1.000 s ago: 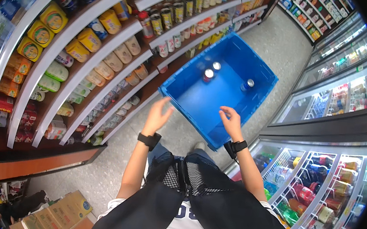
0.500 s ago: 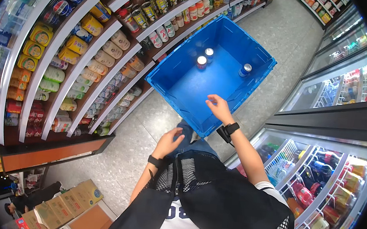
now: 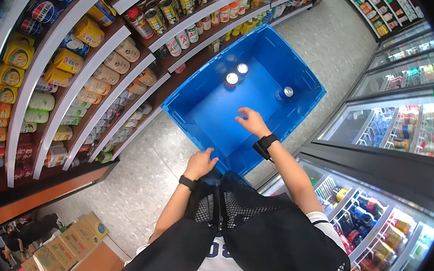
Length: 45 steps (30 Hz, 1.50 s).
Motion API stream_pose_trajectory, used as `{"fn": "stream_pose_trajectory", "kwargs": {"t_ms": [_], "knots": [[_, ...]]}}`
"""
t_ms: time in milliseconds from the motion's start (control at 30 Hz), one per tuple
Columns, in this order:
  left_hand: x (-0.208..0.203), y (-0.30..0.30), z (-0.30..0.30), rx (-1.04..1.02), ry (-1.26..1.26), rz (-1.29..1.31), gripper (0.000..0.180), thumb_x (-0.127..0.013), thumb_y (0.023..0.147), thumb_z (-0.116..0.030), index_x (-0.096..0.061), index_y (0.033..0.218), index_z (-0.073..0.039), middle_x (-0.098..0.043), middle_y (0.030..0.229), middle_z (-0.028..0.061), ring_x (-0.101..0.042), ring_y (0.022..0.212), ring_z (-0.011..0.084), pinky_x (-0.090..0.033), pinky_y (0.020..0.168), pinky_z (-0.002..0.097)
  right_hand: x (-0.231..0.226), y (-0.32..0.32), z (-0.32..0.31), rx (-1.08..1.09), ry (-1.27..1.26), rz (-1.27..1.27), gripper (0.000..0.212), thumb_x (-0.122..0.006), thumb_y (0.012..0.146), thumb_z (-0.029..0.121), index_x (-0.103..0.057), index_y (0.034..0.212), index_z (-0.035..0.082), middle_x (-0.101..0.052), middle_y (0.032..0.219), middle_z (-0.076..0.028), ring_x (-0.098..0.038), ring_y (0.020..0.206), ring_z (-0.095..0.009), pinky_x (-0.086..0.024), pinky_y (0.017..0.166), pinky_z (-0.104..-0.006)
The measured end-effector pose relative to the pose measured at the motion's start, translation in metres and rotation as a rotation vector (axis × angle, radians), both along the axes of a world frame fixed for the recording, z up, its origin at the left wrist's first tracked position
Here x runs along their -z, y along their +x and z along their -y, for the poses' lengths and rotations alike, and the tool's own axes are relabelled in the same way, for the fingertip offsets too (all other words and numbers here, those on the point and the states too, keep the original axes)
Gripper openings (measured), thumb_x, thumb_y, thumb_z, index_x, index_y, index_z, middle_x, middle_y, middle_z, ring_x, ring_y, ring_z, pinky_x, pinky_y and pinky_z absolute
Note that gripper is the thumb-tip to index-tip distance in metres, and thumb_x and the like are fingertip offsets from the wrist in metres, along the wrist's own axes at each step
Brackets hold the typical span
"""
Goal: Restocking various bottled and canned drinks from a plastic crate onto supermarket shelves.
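In front of me on the floor stands a blue plastic crate (image 3: 195,138). Inside it, a red can (image 3: 231,80) and another silver-topped can (image 3: 242,70) stand close together near the far left, while a blue can (image 3: 285,93) stands by the right wall. My right hand (image 3: 253,122) hangs over the crate's near part, empty, thumb and fingers apart and slightly bent. My left hand (image 3: 201,164) is at the crate's near left rim, fingers apart and nothing in them; whether the fingertips touch the rim I cannot tell.
Shelves of cans and bottles (image 3: 81,89) curve along the left. Glass-door coolers with drinks (image 3: 372,220) line the right side. Cardboard boxes (image 3: 70,247) sit at the lower left, with a person (image 3: 32,235) beside them. Tiled floor (image 3: 145,165) shows around the crate.
My left hand has moved up and forward to the crate's near rim. My right hand has shifted slightly left over the crate. The crate appears a little nearer, with the cans upright inside.
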State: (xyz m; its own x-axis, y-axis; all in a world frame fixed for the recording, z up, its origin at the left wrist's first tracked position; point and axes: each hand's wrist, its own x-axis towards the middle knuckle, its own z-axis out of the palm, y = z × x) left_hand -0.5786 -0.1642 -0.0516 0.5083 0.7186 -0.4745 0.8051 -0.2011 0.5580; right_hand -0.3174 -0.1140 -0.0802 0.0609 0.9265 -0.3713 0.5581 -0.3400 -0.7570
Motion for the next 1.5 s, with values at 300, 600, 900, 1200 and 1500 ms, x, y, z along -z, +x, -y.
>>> {"fn": "stream_pose_trajectory", "kwargs": {"t_ms": [300,600,900,1200,1500], "knots": [[0.018,-0.015,-0.01,-0.23,-0.355,0.205,0.033,-0.054,0.093,-0.034,-0.067,0.104,-0.007,-0.068,0.061,0.0038,-0.066,0.063,0.0198,-0.05,0.062,0.0318,0.089,0.022,-0.092,0.027,-0.062,0.281,0.067,-0.074,0.075,0.031,-0.048,0.129,0.001,-0.058,0.12,-0.024,-0.056,0.111,-0.038,-0.046,0.094,-0.0426],[0.006,-0.004,-0.027,-0.197,-0.468,0.154,0.036,-0.046,0.096,-0.038,-0.069,0.105,-0.012,-0.067,0.06,0.0012,-0.068,0.069,0.0206,-0.052,0.068,0.034,0.143,0.026,-0.138,0.111,-0.128,0.4,0.095,-0.082,0.068,0.03,-0.03,0.143,0.006,-0.047,0.132,-0.024,-0.052,0.116,-0.04,-0.045,0.098,-0.0426],[0.006,-0.01,-0.024,-0.182,-0.509,0.158,0.039,-0.045,0.097,-0.041,-0.068,0.109,-0.012,-0.068,0.06,0.0002,-0.067,0.067,0.0175,-0.051,0.066,0.0297,0.171,0.006,-0.147,0.303,-0.05,0.351,0.076,-0.087,0.061,0.027,-0.043,0.12,0.005,-0.055,0.115,-0.024,-0.056,0.105,-0.042,-0.047,0.089,-0.0451],[0.009,-0.005,-0.034,-0.138,-0.549,0.145,0.039,-0.044,0.097,-0.04,-0.069,0.107,-0.011,-0.068,0.061,0.0015,-0.068,0.071,0.0199,-0.052,0.071,0.0323,0.174,0.01,-0.123,0.32,-0.107,0.398,0.076,-0.085,0.06,0.028,-0.044,0.119,0.006,-0.059,0.107,-0.023,-0.06,0.097,-0.041,-0.05,0.084,-0.0459],[0.036,-0.016,-0.035,-0.114,-0.505,0.134,0.041,-0.046,0.095,-0.042,-0.068,0.107,-0.009,-0.07,0.065,0.0031,-0.068,0.072,0.0199,-0.051,0.07,0.0315,0.118,0.014,-0.017,0.091,-0.222,0.059,0.071,-0.083,0.058,0.043,-0.063,0.115,0.006,-0.068,0.104,-0.017,-0.067,0.093,-0.03,-0.053,0.085,-0.0374]]}}
